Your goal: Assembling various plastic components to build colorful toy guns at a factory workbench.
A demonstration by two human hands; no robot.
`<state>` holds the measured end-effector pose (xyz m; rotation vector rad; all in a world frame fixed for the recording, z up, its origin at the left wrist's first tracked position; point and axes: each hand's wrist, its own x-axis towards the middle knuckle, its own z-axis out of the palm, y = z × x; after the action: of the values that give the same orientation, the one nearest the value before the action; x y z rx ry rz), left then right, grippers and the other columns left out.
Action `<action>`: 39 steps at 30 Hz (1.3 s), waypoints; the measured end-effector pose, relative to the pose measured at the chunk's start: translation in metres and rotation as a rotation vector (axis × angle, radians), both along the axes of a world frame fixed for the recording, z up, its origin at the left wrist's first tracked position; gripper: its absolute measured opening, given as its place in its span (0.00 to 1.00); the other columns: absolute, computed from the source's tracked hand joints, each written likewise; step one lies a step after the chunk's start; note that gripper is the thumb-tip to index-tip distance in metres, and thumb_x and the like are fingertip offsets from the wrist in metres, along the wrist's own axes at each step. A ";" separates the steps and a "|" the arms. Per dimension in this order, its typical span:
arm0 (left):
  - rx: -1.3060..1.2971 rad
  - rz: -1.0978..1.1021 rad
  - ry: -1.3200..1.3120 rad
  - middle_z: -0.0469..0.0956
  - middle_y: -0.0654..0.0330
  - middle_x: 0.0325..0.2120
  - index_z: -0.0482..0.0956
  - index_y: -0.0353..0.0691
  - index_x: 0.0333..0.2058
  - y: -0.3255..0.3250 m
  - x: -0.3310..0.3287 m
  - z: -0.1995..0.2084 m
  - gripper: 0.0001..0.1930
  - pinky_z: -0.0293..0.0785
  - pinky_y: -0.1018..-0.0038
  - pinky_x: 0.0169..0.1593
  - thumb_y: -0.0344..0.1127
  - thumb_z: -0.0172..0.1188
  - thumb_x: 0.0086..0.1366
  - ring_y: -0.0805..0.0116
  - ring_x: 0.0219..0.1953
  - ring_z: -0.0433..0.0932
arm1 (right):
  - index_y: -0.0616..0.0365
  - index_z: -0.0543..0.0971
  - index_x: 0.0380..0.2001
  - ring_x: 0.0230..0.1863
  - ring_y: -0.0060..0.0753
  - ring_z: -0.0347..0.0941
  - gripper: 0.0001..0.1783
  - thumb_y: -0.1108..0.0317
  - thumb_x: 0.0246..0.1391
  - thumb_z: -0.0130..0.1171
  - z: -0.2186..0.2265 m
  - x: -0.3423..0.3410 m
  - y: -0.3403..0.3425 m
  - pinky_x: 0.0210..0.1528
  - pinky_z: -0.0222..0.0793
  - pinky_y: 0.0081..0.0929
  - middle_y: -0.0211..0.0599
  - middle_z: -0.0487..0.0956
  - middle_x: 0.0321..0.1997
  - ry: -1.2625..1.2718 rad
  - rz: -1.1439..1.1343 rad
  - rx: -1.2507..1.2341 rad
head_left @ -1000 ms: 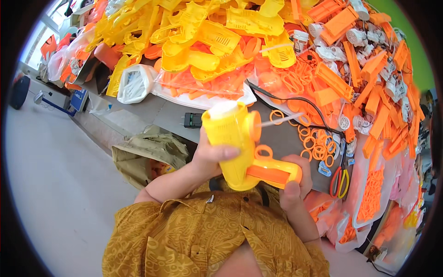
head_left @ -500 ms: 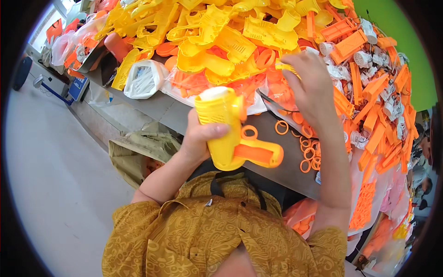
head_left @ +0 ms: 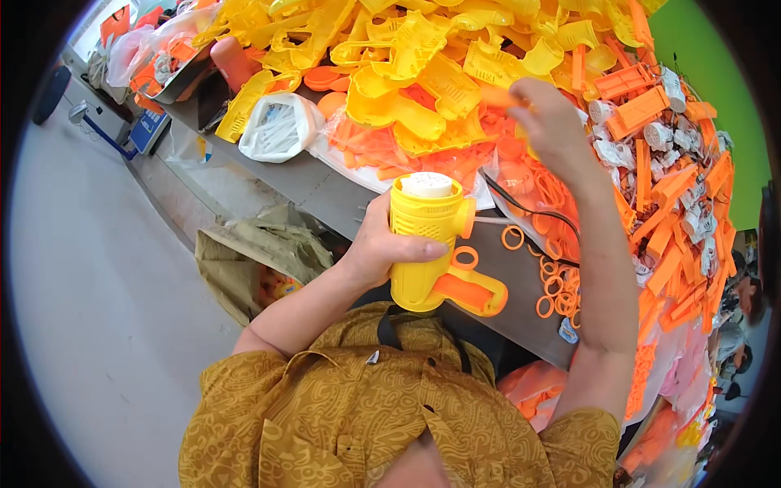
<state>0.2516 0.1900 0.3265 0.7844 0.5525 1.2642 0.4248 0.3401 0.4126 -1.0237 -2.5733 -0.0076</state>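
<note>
My left hand (head_left: 381, 244) is closed round a yellow plastic toy blaster body (head_left: 419, 260), its thumb across the front. A white cylindrical part (head_left: 427, 185) sits in the open top. An orange grip insert (head_left: 466, 291) fills part of the handle, which points right, and an orange ring-shaped trigger (head_left: 464, 258) shows above it. My right hand (head_left: 555, 126) is raised over the parts pile at the right, beside the yellow shells (head_left: 415, 114). Its fingers are smeared by motion. An orange blur lies at the fingertips, and whether it is held I cannot tell.
Loose orange rings (head_left: 547, 305) lie on the grey table (head_left: 305, 195). A white bag of clear sticks (head_left: 281, 128) stands at the back left. Orange pieces and white motors (head_left: 675, 179) heap up at the right. An olive sack (head_left: 252, 260) stands below the table's left edge.
My left hand and the blaster have shifted a little right, and the white part in its top shows more clearly. My right hand stays over the pile, its fingers in a different pose.
</note>
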 end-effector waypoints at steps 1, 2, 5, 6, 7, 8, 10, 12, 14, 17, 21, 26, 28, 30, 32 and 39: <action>-0.002 -0.007 0.034 0.73 0.58 0.35 0.66 0.33 0.42 0.001 0.002 0.001 0.29 0.67 0.74 0.43 0.31 0.63 0.37 0.70 0.36 0.72 | 0.63 0.71 0.34 0.39 0.34 0.71 0.09 0.72 0.49 0.48 0.007 0.004 -0.007 0.41 0.67 0.33 0.40 0.73 0.32 0.233 -0.087 -0.246; -0.006 -0.015 0.067 0.73 0.58 0.36 0.65 0.33 0.43 0.001 0.004 0.001 0.31 0.67 0.73 0.43 0.31 0.64 0.36 0.70 0.37 0.72 | 0.63 0.71 0.34 0.39 0.34 0.71 0.09 0.72 0.49 0.48 0.009 0.008 -0.013 0.41 0.67 0.33 0.40 0.73 0.32 0.227 -0.096 -0.248; 0.073 -0.062 0.164 0.72 0.58 0.36 0.65 0.33 0.44 0.001 0.011 0.011 0.34 0.67 0.73 0.44 0.33 0.66 0.34 0.70 0.38 0.71 | 0.66 0.68 0.39 0.32 0.26 0.72 0.13 0.68 0.54 0.46 0.008 0.026 -0.035 0.34 0.70 0.23 0.36 0.73 0.30 0.878 -0.045 -0.841; 0.065 -0.081 0.159 0.72 0.58 0.36 0.65 0.33 0.44 0.001 0.013 0.013 0.34 0.67 0.73 0.44 0.33 0.66 0.34 0.70 0.38 0.71 | 0.67 0.67 0.41 0.31 0.24 0.72 0.15 0.67 0.54 0.45 0.004 0.032 -0.045 0.32 0.71 0.21 0.36 0.73 0.31 0.936 0.029 -1.040; 0.100 -0.121 0.225 0.72 0.58 0.36 0.65 0.33 0.44 0.002 0.015 0.015 0.35 0.67 0.73 0.44 0.34 0.67 0.33 0.71 0.38 0.71 | 0.69 0.65 0.43 0.29 0.23 0.72 0.17 0.67 0.55 0.45 0.000 0.037 -0.053 0.31 0.71 0.18 0.35 0.73 0.31 0.993 0.106 -1.240; 0.134 -0.160 0.290 0.72 0.59 0.36 0.65 0.33 0.44 0.003 0.017 0.016 0.36 0.67 0.73 0.44 0.35 0.69 0.32 0.71 0.38 0.71 | 0.69 0.66 0.44 0.29 0.23 0.72 0.18 0.67 0.55 0.46 -0.003 0.040 -0.058 0.31 0.70 0.15 0.36 0.74 0.32 1.014 0.117 -1.363; 0.158 -0.217 0.382 0.72 0.59 0.36 0.65 0.34 0.44 0.005 0.024 0.019 0.36 0.67 0.73 0.44 0.36 0.69 0.32 0.71 0.38 0.71 | 0.69 0.67 0.44 0.30 0.22 0.72 0.17 0.67 0.55 0.45 -0.011 0.047 -0.071 0.32 0.70 0.15 0.36 0.74 0.32 0.985 0.095 -1.411; 0.217 -0.269 0.453 0.72 0.59 0.36 0.65 0.35 0.43 0.005 0.033 0.019 0.35 0.68 0.74 0.43 0.36 0.69 0.34 0.72 0.38 0.71 | 0.67 0.71 0.41 0.34 0.20 0.70 0.14 0.69 0.54 0.46 -0.014 0.046 -0.085 0.37 0.66 0.15 0.33 0.73 0.34 0.824 0.054 -1.387; 0.216 -0.321 0.411 0.72 0.59 0.36 0.65 0.34 0.43 0.002 0.042 0.015 0.34 0.68 0.74 0.43 0.35 0.69 0.35 0.72 0.38 0.71 | 0.66 0.72 0.39 0.36 0.20 0.69 0.13 0.70 0.54 0.46 -0.013 0.043 -0.097 0.39 0.64 0.16 0.32 0.73 0.35 0.674 0.083 -1.210; 0.248 -0.362 0.396 0.72 0.59 0.36 0.65 0.35 0.43 0.001 0.049 0.014 0.33 0.68 0.75 0.42 0.33 0.68 0.35 0.72 0.38 0.71 | 0.63 0.74 0.35 0.39 0.21 0.67 0.10 0.72 0.52 0.46 -0.021 0.043 -0.113 0.41 0.61 0.18 0.29 0.72 0.36 0.610 0.096 -0.968; 0.226 -0.333 0.380 0.73 0.59 0.35 0.65 0.35 0.43 0.001 0.055 0.015 0.33 0.69 0.75 0.42 0.33 0.68 0.35 0.72 0.38 0.72 | 0.64 0.72 0.40 0.48 0.27 0.64 0.13 0.70 0.54 0.43 -0.027 0.049 -0.124 0.48 0.59 0.22 0.38 0.70 0.45 0.740 0.160 -0.801; 0.199 -0.357 0.362 0.73 0.59 0.34 0.66 0.35 0.43 0.001 0.058 0.012 0.32 0.69 0.74 0.42 0.35 0.68 0.35 0.71 0.37 0.72 | 0.64 0.68 0.47 0.57 0.36 0.57 0.23 0.59 0.53 0.45 -0.025 0.062 -0.122 0.57 0.50 0.30 0.47 0.65 0.53 0.730 0.403 -0.943; 0.201 -0.390 0.345 0.73 0.58 0.35 0.67 0.35 0.43 0.001 0.059 0.011 0.32 0.69 0.73 0.42 0.36 0.67 0.35 0.70 0.38 0.73 | 0.66 0.66 0.49 0.58 0.38 0.56 0.30 0.52 0.50 0.47 -0.029 0.068 -0.116 0.58 0.48 0.32 0.47 0.64 0.53 0.625 0.496 -0.972; 0.185 -0.392 0.348 0.73 0.58 0.35 0.67 0.35 0.43 -0.001 0.059 0.010 0.32 0.68 0.73 0.42 0.36 0.67 0.35 0.69 0.38 0.73 | 0.65 0.66 0.49 0.57 0.38 0.56 0.30 0.51 0.50 0.48 -0.023 0.072 -0.110 0.57 0.49 0.32 0.46 0.63 0.54 0.556 0.500 -1.000; 0.170 -0.393 0.350 0.73 0.58 0.35 0.67 0.35 0.43 -0.001 0.059 0.010 0.33 0.68 0.73 0.42 0.36 0.67 0.34 0.69 0.38 0.72 | 0.65 0.66 0.50 0.57 0.38 0.56 0.31 0.51 0.50 0.48 -0.021 0.071 -0.105 0.56 0.50 0.32 0.46 0.62 0.55 0.485 0.503 -1.028; 0.123 -0.355 0.314 0.73 0.59 0.34 0.67 0.35 0.43 -0.003 0.057 0.011 0.32 0.68 0.73 0.42 0.36 0.67 0.35 0.70 0.37 0.72 | 0.64 0.66 0.50 0.51 0.36 0.59 0.37 0.41 0.49 0.43 -0.029 0.062 -0.110 0.53 0.52 0.30 0.41 0.65 0.50 0.464 0.420 -0.837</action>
<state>0.3085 0.1873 0.3377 1.1411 0.5602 0.8577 0.4864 0.2298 0.3834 -0.5712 -2.2816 1.3291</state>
